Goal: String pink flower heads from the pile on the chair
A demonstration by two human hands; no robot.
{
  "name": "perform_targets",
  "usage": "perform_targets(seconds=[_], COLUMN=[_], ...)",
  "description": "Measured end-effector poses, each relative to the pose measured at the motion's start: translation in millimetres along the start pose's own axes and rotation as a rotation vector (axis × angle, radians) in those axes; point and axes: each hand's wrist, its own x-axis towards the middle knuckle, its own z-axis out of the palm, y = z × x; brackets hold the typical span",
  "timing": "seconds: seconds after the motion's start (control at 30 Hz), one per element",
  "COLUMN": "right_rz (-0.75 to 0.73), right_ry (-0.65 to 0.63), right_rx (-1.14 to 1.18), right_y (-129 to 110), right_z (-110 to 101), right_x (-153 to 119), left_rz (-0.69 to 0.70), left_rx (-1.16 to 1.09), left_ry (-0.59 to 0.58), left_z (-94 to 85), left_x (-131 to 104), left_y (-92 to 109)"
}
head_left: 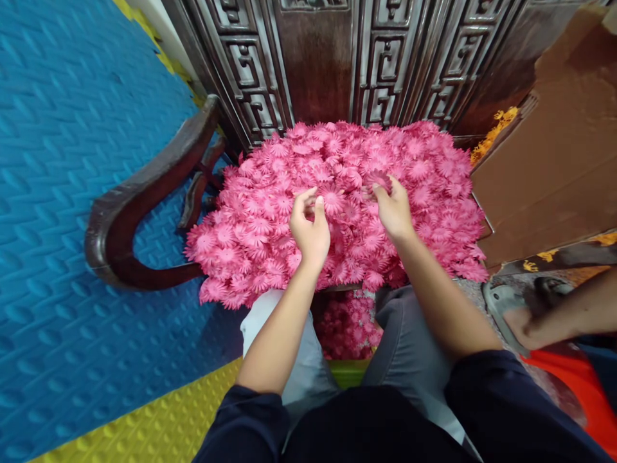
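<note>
A thick heap of pink artificial flowers (pixel 270 206) covers the seat of a dark wooden chair. Over its middle, my left hand (pixel 311 228) is curled, thumb and fingers drawn together at the edge of a pink flower head (pixel 333 200). It appears to hold that flower, though the fingers partly hide the grip. To the right, my right hand (pixel 394 209) pinches a darker pink flower head (pixel 379 179) between thumb and fingers, just above the pile. The two hands are apart.
A curved wooden armrest (pixel 113 238) stands at the left, carved dark panels (pixel 315 64) behind. A cardboard box (pixel 554 154) and orange flowers (pixel 501 128) are at the right, near another person's sandalled foot (pixel 518 321). More pink flowers (pixel 347 325) lie below, between my knees.
</note>
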Motion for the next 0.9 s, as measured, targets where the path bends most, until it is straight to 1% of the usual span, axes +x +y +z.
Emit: perform_targets(seconds=[0.03,0.07,0.13,0.2,0.27,0.33,0.4,0.47,0.57,0.67,0.77,0.9], right_rz=[0.073,0.149,0.291,0.367,0.4,0.416,0.392,0.337,0.284,0.282,0.303,0.357], right_ry=[0.01,-0.018,-0.146,-0.23,-0.276,-0.301,-0.286,-0.222,-0.118,-0.082,-0.106,-0.209], right_rx=[0.102,0.187,0.311,0.412,0.48,0.5,0.485,0.456,0.439,0.464,0.499,0.561], right_y=[-4.3,-9.3,-20.0,-28.3,-32.4,-32.2,-29.0,-24.7,-19.4,-18.2,-21.3,-25.8], right_z=[4.8,9.6,17.7,22.4,23.9,24.4,25.2,26.5,27.9,27.1,25.3,24.1], right_x=[-3.9,-8.5,-17.7,-24.6,-27.8,-28.1,-27.1,-26.0,-24.9,-24.3,-24.2,-24.8], left_rz=[0.004,0.01,0.023,0.031,0.032,0.042,0.071,0.115,0.212,0.295,0.297,0.243], left_rx=[0.004,0.008,0.02,0.031,0.051,0.079,0.117,0.176,0.347,0.508,0.564,0.501], left_ry=[-0.002,-0.007,-0.026,-0.041,-0.039,-0.027,-0.018,-0.012,-0.005,0.027,0.022,-0.048], left_z=[0.2,0.3,0.4,0.3,0.2,0.1,-0.2,-0.7,-2.3,-3.8,-4.9,-5.5], left_x=[-0.4,-0.9,-1.8,-2.5,-3.0,-3.4,-4.0,-4.8,-6.4,-7.4,-6.6,-3.1], left_y=[0.3,0.8,2.5,4.3,5.5,5.7,5.2,5.0,7.2,10.8,12.1,9.8])
